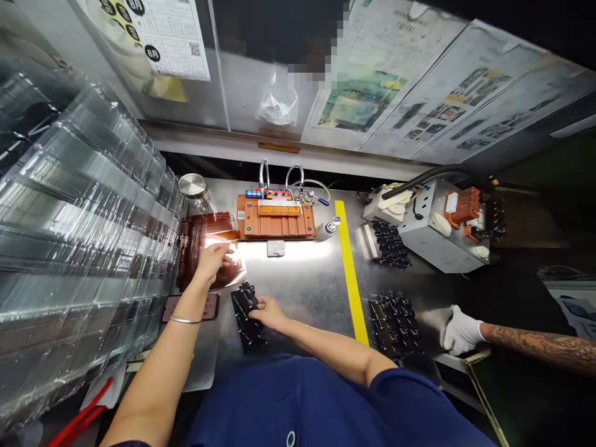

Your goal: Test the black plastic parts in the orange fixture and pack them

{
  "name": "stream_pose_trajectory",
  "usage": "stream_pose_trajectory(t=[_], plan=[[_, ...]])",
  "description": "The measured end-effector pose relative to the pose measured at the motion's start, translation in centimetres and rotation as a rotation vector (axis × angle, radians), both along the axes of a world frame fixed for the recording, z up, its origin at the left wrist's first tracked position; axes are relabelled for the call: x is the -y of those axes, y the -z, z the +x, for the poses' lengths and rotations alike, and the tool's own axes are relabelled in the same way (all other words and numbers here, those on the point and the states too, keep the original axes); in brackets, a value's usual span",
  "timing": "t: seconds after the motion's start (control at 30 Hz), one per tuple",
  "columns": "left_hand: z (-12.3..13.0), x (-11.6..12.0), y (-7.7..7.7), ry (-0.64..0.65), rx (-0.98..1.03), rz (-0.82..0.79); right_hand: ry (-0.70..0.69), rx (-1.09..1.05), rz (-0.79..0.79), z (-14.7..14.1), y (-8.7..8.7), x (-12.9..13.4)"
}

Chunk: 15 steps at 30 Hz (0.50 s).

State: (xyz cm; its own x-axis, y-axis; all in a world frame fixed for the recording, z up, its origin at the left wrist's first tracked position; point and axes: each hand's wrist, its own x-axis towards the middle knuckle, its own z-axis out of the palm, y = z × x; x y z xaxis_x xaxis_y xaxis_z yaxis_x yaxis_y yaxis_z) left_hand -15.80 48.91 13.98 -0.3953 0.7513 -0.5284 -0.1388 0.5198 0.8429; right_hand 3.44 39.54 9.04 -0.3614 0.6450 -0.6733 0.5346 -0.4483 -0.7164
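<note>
My left hand (215, 262) hovers at or just over a pile of translucent reddish-brown film sheets (192, 248), its fingers bent loosely and apart, with nothing clearly gripped. Just beyond its fingertips, a narrow amber strip (224, 236) reaches toward an orange-brown fixture (279, 228). My right hand (270, 313) pinches the right edge of a black strip of moulded plastic parts (246, 320), which lies on the metal bench close to my body. The fixture carries a yellow ruler-like bar (279, 209) and two curved metal handles. A small grey block (275, 248) sits in front of it.
Stacked clear plastic trays (84, 236) rise at left. A phone (192, 307) and a lidded jar (195, 189) stand nearby. Yellow tape (351, 273) divides the bench. Beyond it are black part strips (395, 320), a grey machine (437, 230) and a co-worker's white-gloved hand (459, 330).
</note>
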Motion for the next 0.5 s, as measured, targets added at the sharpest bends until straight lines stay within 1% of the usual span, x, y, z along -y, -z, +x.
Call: stream_pose_trajectory(t=[0.03, 0.07, 0.1, 0.17, 0.2, 0.23, 0.27, 0.3, 0.37, 0.43, 0.5], plan=[[-0.2, 0.2, 0.0, 0.009, -0.026, 0.013, 0.021, -0.013, 0.002, 1.3, -0.6, -1.4], [-0.2, 0.2, -0.1, 0.022, -0.054, 0.032, 0.013, -0.009, 0.046, 2.5, -1.5, -3.1], [0.0, 0.1, -0.2, 0.036, -0.081, 0.055, 0.004, 0.007, 0.123, 3.5, -2.5, -5.1], [0.9, -0.6, -0.4, 0.049, -0.143, 0.113, -0.102, 0.124, 0.488, 4.9, -4.5, -9.3], [1.7, -1.1, -0.4, 0.064, -0.211, 0.166, -0.156, 0.200, 0.664, 5.1, -5.3, -11.4], [2.6, -1.6, -0.4, 0.093, -0.309, 0.242, -0.213, 0.270, 0.808, 5.1, -5.7, -13.3], [3.6, -2.2, -0.3, 0.145, -0.432, 0.338, -0.265, 0.336, 0.909, 4.9, -5.9, -15.0], [4.6, -2.8, 0.0, 0.218, -0.566, 0.443, -0.311, 0.388, 0.978, 4.6, -5.6, -16.3], [6.3, -3.9, 0.9, 0.412, -0.808, 0.620, -0.376, 0.453, 1.037, 3.8, -4.2, -17.9], [7.4, -5.1, 2.4, 0.584, -0.953, 0.679, -0.389, 0.473, 1.059, 3.3, -2.4, -18.3], [7.8, -6.5, 4.0, 0.694, -1.047, 0.663, -0.394, 0.450, 1.078, 3.4, -0.8, -18.2]])
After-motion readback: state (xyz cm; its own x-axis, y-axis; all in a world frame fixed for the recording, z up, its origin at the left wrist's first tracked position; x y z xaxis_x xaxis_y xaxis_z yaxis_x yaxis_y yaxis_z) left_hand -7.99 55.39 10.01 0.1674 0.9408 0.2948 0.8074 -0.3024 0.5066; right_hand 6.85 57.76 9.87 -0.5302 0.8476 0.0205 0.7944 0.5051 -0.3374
